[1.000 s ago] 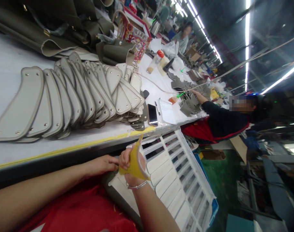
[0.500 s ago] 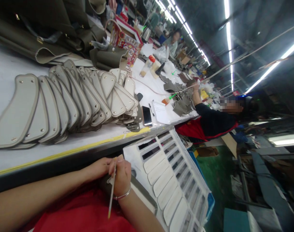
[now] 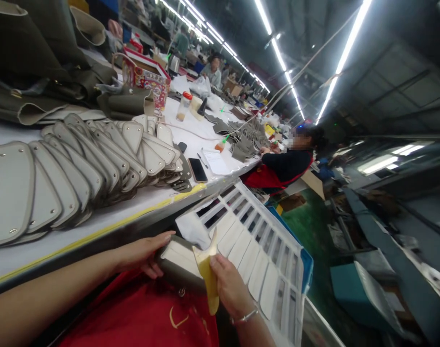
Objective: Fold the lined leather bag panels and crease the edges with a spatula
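Below the table edge, my left hand [image 3: 142, 253] grips the near end of a grey leather piece [image 3: 178, 265] with a pale inner face, held over my red apron. My right hand [image 3: 229, 288] is closed on a curled yellow strip [image 3: 208, 272] that stands against the leather piece's right end. A bracelet sits on my right wrist. On the table above lies a fanned row of grey leather panels [image 3: 78, 173] with small metal studs.
A white slatted plastic crate [image 3: 263, 246] stands just right of my hands. A phone [image 3: 197, 169], pen and paper lie near the table edge. Dark leather bags [image 3: 42, 72] pile at the back. A seated person in black and red [image 3: 283, 166] works farther along the table.
The view swung upward and left. My right hand turned from edge-on to palm up, and the yellow strip now stands at the right end of the leather piece. My left hand has closed on that piece.
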{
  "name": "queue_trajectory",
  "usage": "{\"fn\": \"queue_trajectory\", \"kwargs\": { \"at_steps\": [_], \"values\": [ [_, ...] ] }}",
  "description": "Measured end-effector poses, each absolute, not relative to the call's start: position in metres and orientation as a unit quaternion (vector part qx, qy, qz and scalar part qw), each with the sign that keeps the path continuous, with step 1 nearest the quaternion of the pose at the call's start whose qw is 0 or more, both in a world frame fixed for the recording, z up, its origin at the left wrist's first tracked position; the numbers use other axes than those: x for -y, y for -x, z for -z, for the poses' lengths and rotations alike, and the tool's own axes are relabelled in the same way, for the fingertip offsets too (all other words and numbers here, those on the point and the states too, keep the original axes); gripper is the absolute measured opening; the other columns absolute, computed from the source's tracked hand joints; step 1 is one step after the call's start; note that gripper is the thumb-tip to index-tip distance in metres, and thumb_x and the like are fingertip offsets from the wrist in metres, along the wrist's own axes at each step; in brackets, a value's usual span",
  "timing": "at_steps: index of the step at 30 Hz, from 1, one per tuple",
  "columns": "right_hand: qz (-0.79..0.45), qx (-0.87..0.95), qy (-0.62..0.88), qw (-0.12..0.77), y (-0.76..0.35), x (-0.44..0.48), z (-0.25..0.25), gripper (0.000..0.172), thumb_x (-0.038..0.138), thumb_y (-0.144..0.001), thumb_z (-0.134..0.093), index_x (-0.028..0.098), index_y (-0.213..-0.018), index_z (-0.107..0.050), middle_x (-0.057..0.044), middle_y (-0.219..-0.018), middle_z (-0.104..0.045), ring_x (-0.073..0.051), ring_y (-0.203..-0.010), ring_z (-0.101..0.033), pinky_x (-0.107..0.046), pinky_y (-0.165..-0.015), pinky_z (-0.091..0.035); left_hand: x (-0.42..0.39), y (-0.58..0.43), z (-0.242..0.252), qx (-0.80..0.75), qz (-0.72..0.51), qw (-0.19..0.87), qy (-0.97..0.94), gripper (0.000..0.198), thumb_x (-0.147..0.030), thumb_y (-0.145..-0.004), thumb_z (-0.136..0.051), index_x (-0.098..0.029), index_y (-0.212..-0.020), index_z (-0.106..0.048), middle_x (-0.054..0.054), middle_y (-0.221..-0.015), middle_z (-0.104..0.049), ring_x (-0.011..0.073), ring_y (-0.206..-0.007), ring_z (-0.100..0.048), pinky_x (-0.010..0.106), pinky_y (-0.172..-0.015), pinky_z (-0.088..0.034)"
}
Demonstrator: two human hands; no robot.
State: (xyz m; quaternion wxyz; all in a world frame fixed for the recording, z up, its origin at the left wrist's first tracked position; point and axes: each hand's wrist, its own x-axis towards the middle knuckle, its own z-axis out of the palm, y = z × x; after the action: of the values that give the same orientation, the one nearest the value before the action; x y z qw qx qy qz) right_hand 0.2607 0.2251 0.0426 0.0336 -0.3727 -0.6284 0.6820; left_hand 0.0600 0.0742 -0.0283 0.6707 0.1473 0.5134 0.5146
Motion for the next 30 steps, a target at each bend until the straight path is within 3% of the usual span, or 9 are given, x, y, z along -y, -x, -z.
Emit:
{"fn": "queue_trajectory", "kwargs": {
  "at_steps": [3, 9, 16, 19, 22, 27, 30],
  "values": [
    [-0.693, 0.610, 0.383, 0.031, -0.285, -0.215, -0.031, 0.036, 0.048, -0.080, -0.058, 0.015, -0.094, -0.057, -0.003, -0.078, -0.064, -0.015, -0.068, -0.057, -0.026, -0.064, -0.044, -0.083, -0.070, 0.028, -0.505, -0.524, 0.676, -0.115, 0.072, -0.069, -0.075, -0.047, -0.031, -0.134, -0.035, 0.005, -0.091, -0.066, 0.0194, -0.060, -0.065, 0.032, -0.058, -0.053],
    [-0.617, 0.685, 0.385, 0.057, -0.298, -0.202, -0.018, 0.038, 0.051, -0.078, -0.058, 0.013, -0.081, -0.057, -0.002, -0.069, -0.061, -0.012, -0.057, -0.050, -0.022, -0.052, -0.037, -0.096, -0.087, 0.030, -0.489, -0.601, 0.629, -0.067, 0.065, -0.071, -0.072, -0.048, -0.024, -0.117, -0.052, 0.003, -0.079, -0.066, 0.0187, -0.065, -0.060, 0.025, -0.047, -0.048],
    [-0.682, 0.639, 0.350, 0.066, -0.276, -0.168, -0.007, 0.042, 0.053, -0.072, -0.060, 0.012, -0.084, -0.058, -0.003, -0.069, -0.061, -0.012, -0.057, -0.051, -0.023, -0.053, -0.039, -0.093, -0.097, 0.031, -0.449, -0.656, 0.604, -0.056, 0.060, -0.066, -0.079, -0.044, -0.021, -0.117, -0.052, 0.004, -0.087, -0.067, 0.0205, -0.078, -0.063, 0.031, -0.066, -0.051],
    [-0.716, 0.572, 0.379, 0.123, -0.257, -0.143, 0.010, 0.049, 0.057, -0.069, -0.061, 0.012, -0.087, -0.058, -0.001, -0.063, -0.058, -0.012, -0.052, -0.048, -0.023, -0.049, -0.039, -0.090, -0.097, 0.032, -0.434, -0.663, 0.607, -0.064, 0.063, -0.068, -0.080, -0.040, -0.020, -0.120, -0.050, 0.004, -0.089, -0.066, 0.0204, -0.078, -0.063, 0.032, -0.069, -0.051],
    [-0.716, 0.534, 0.419, 0.166, -0.243, -0.124, 0.028, 0.048, 0.060, -0.066, -0.062, 0.013, -0.076, -0.056, 0.001, -0.057, -0.054, -0.010, -0.048, -0.045, -0.022, -0.044, -0.036, -0.086, -0.095, 0.036, -0.401, -0.673, 0.616, -0.081, 0.067, -0.069, -0.081, -0.035, -0.020, -0.124, -0.047, 0.004, -0.092, -0.066, 0.0202, -0.084, -0.062, 0.031, -0.075, -0.050],
    [-0.776, 0.442, 0.435, 0.115, -0.233, -0.112, 0.033, 0.037, 0.049, -0.074, -0.061, 0.014, -0.067, -0.056, 0.001, -0.053, -0.054, -0.008, -0.042, -0.044, -0.021, -0.044, -0.036, -0.082, -0.091, 0.041, -0.401, -0.675, 0.614, -0.080, 0.072, -0.070, -0.081, -0.031, -0.018, -0.128, -0.045, 0.008, -0.102, -0.065, 0.0223, -0.092, -0.061, 0.033, -0.079, -0.050],
    [-0.819, 0.363, 0.444, 0.001, -0.225, -0.111, 0.025, 0.026, 0.037, -0.081, -0.057, 0.012, -0.074, -0.057, -0.003, -0.058, -0.060, -0.011, -0.045, -0.053, -0.027, -0.052, -0.046, -0.079, -0.086, 0.046, -0.366, -0.678, 0.633, -0.077, 0.070, -0.069, -0.081, -0.034, -0.019, -0.129, -0.045, 0.008, -0.105, -0.065, 0.0221, -0.094, -0.061, 0.031, -0.079, -0.049]
  ]
}}
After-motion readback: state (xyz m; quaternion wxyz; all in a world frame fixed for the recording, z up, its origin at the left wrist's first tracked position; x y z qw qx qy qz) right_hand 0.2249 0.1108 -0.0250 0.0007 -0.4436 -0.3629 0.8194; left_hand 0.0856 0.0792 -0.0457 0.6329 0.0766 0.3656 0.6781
